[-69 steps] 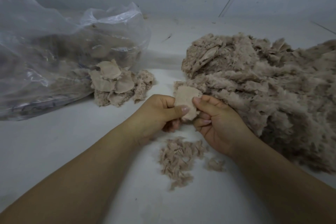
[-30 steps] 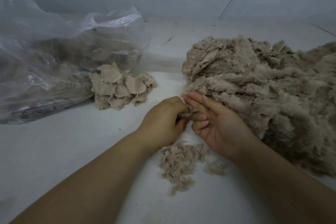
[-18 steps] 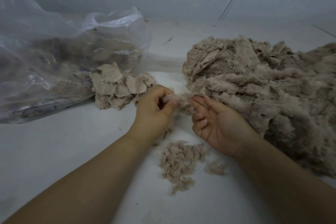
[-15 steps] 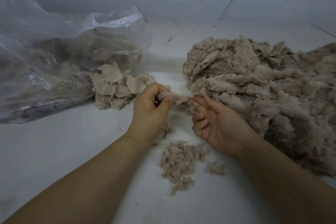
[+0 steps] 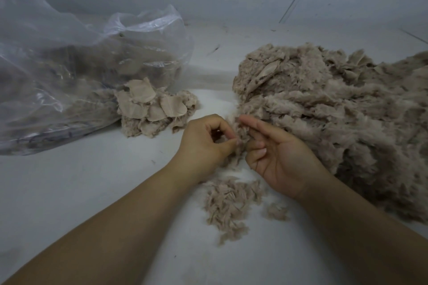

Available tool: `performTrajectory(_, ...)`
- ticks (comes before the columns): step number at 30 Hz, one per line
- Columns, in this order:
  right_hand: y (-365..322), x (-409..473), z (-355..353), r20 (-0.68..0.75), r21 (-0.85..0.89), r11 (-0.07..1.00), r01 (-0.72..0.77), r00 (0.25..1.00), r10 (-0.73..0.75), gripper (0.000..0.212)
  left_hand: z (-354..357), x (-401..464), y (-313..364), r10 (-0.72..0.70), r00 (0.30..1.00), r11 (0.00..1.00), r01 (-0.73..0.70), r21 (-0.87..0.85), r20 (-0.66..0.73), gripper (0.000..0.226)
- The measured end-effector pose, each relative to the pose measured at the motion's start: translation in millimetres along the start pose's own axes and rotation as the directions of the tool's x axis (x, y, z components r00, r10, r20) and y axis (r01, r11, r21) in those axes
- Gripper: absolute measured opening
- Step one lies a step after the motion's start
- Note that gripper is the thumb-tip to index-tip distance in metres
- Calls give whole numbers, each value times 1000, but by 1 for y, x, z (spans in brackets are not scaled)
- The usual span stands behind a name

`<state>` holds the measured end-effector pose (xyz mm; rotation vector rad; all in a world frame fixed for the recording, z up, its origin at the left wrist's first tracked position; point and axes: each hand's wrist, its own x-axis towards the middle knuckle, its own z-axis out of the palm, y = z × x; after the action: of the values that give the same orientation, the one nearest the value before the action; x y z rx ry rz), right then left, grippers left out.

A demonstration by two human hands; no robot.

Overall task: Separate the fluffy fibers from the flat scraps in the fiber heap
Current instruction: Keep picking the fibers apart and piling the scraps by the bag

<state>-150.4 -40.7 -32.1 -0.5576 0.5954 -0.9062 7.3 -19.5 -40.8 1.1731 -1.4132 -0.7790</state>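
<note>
**Inspector:** Largest first. Fiber heap (image 5: 335,118), on the white surface (image 5: 69,192) at right. Loose, taupe, matted. Judged very light, soft and compressible; likely to cling and come away in strings rather than clean lumps. Flat pieces bedded in the upper face, one plain near the top left.

**Clerk:** And to the left?

**Inspector:** Clear plastic bag (image 5: 69,65), slumped, mouth toward the centre, more of the same stuff inside. Thin and slippery by the look. Just before its mouth, pile of flat scraps (image 5: 150,106), papery discs over some fluff. Judged limp but holding shape, best taken by an edge.

**Clerk:** Nearer the body?

**Inspector:** Small pile of fluffy fibers (image 5: 229,203) between the forearms, a stray wisp (image 5: 276,211) just beside it.

**Clerk:** Hands?

**Inspector:** Left hand (image 5: 203,143) curled, thumb and forefinger pinching a tuft (image 5: 239,134) at the near-left edge of the heap. Right hand (image 5: 278,159) palm up, index finger extended and touching the same tuft, other fingers loosely bent; holding nothing that can be made out.

**Clerk:** Advice on grip?

**Inspector:** Fingertip pinch at a loose end, gentle steady pull, heap steadied with the other hand. Hard tugging apt to drag neighbouring clumps along.

**Clerk:** Brands, labels, writing?

**Inspector:** None legible. Faint dark marks low on the bag, too blurred to read.
</note>
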Motion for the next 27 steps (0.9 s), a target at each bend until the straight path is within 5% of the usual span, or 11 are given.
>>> performTrajectory(6,1,1,-3,42,-29,1000,-3,999,5,44,-3,2,3,-29,1000,987,27,-158,-11,21)
performTrajectory(12,2,2,-2,77,-13,1000,-26,997,27,45,-5,4,3,-136,988,849,157,-505,78,21)
performTrajectory(19,1,1,-2,73,-10,1000,-28,997,29,51,-5,6,3,-119,991,808,132,-575,60,27)
performTrajectory(27,0,-1,2,83,-3,998,-57,995,57,35,-6,7,-1,-104,993,861,114,-496,48,42)
